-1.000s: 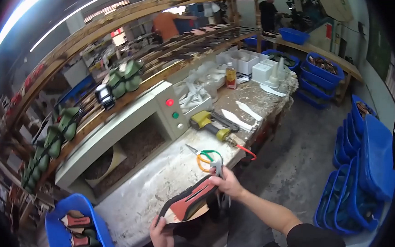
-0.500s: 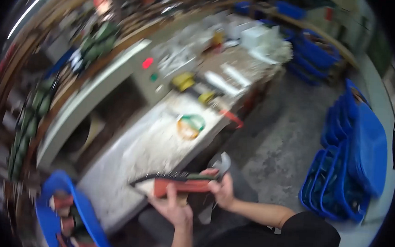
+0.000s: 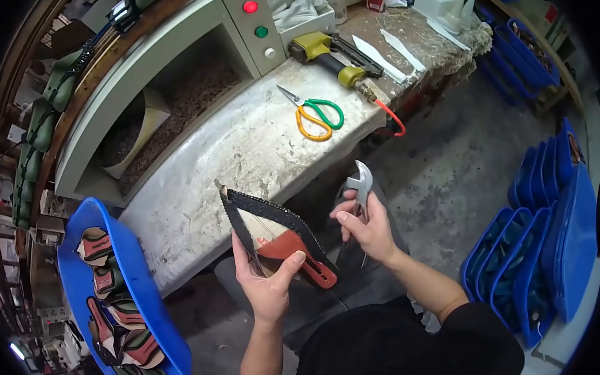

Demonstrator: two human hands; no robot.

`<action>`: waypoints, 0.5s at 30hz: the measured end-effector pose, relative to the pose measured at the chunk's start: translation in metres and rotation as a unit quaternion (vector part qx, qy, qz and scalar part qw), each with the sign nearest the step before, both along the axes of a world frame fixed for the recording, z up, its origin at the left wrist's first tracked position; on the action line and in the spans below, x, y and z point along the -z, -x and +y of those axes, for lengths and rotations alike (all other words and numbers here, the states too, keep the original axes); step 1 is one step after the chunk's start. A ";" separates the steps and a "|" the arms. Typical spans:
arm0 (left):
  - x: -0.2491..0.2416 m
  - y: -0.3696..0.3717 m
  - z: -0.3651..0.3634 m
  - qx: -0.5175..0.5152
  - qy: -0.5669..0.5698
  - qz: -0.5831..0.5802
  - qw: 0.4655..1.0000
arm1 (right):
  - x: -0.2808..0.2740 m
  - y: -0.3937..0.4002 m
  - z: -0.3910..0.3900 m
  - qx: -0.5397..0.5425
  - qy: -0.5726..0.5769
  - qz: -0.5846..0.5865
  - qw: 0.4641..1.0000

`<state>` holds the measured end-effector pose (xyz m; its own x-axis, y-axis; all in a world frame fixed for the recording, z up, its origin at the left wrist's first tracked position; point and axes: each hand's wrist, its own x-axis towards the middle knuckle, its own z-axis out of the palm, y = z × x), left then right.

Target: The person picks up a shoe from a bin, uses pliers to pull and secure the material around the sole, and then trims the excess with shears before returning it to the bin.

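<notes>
While gripped: shoe upper (image 3: 275, 230) L, pincers (image 3: 360, 191) R.

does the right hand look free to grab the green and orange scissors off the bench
Probably not as things stand: the right hand is wrapped around metal pincers. The scissors lie in the open on the bench, with nothing across the way.

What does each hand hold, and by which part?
Left hand: shoe upper, by its lower edge. Right hand: pincers, by the handles.

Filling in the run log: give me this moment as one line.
left hand: holds black-and-red shoe upper | right hand: grips metal pincers | green-and-orange scissors: on workbench
</notes>
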<state>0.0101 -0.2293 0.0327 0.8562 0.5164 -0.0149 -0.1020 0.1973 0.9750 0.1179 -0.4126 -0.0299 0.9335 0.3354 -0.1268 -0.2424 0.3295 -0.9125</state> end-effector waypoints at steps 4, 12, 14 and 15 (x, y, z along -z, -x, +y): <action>0.000 0.004 -0.006 0.033 -0.006 0.033 0.999 | -0.044 -0.008 0.010 -0.041 -0.013 -0.018 0.999; 0.004 0.007 -0.009 0.100 -0.102 0.089 0.986 | -0.049 -0.021 0.017 -0.128 0.174 -0.210 0.953; 0.002 0.002 -0.006 0.108 -0.102 0.092 0.985 | -0.041 -0.020 0.017 -0.121 0.186 -0.215 0.951; -0.004 0.000 -0.001 0.109 -0.136 0.114 0.978 | -0.037 -0.017 0.014 -0.104 0.159 -0.169 0.967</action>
